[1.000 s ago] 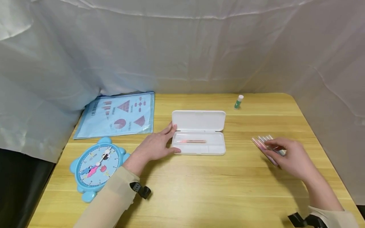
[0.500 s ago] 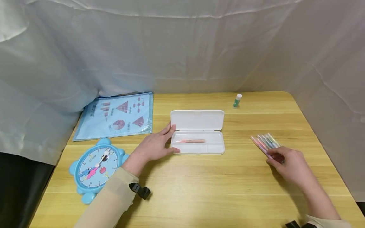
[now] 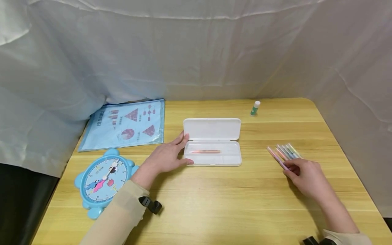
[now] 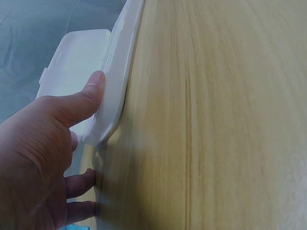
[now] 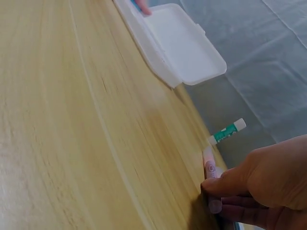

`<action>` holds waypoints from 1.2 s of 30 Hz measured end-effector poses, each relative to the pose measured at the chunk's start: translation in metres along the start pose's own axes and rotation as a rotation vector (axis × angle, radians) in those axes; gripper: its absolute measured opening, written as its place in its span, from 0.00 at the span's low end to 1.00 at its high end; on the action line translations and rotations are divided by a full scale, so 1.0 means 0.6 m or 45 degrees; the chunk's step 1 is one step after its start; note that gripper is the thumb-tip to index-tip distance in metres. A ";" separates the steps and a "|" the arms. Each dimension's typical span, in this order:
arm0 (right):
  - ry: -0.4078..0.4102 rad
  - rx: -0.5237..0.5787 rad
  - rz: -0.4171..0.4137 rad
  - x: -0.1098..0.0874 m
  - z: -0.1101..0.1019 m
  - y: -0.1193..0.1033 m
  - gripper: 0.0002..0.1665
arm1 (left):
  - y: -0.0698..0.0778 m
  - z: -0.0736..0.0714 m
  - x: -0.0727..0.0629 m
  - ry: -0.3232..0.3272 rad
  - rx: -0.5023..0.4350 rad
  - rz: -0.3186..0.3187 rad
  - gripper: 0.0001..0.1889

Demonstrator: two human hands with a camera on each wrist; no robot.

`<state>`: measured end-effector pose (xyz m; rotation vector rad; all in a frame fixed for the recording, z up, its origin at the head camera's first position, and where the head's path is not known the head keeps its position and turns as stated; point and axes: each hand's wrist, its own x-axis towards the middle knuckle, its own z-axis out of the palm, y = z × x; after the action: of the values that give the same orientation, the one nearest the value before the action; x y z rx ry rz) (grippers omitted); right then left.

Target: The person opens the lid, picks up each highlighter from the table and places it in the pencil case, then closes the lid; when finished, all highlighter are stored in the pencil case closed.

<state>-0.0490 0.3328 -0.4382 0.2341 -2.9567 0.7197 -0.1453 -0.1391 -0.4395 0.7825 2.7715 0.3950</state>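
Note:
In the head view a white pencil case [image 3: 231, 160] lies with its lid [image 3: 212, 129] raised. One orange-pink pen [image 3: 206, 151] is inside it. My left hand [image 3: 165, 157] holds the case's left end, thumb along the front edge and fingers toward the back; the left wrist view shows the thumb [image 4: 88, 98] on its wall. To the right, my right hand [image 3: 307, 178] pinches a pink-purple pen [image 3: 276, 158] between thumb and fingers. Several other pens [image 3: 288, 151] lie side by side just right of it, partly hidden by the hand.
A green and white glue stick [image 3: 255, 108] stands at the back right. At left lie a blue toy clock [image 3: 105, 178], partly behind my left forearm, and a light blue printed folder [image 3: 122, 124]. Pale curtains [image 3: 196, 51] border the wooden table [image 3: 211, 204].
My right hand has drawn back along the pens toward the near side, then shifted slightly left, parting the pink-purple pen from the others. The left hand stays at the pencil case.

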 end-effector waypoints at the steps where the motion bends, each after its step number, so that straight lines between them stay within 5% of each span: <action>1: -0.005 0.001 0.000 0.001 0.001 -0.001 0.12 | 0.000 0.000 0.000 0.000 0.001 -0.001 0.54; 17: 0.056 0.098 -0.156 0.013 -0.011 -0.011 0.07 | 0.001 0.000 0.001 0.004 0.010 0.008 0.54; 26: 0.142 0.112 -0.281 0.050 -0.029 -0.036 0.11 | 0.002 0.002 -0.001 -0.001 0.012 0.003 0.54; 36: 0.090 0.124 -0.348 0.098 -0.032 -0.089 0.12 | 0.003 0.000 0.001 -0.014 0.017 -0.011 0.54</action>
<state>-0.0969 0.2872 -0.3896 0.5937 -2.7493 0.8138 -0.1447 -0.1375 -0.4391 0.7737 2.7692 0.3696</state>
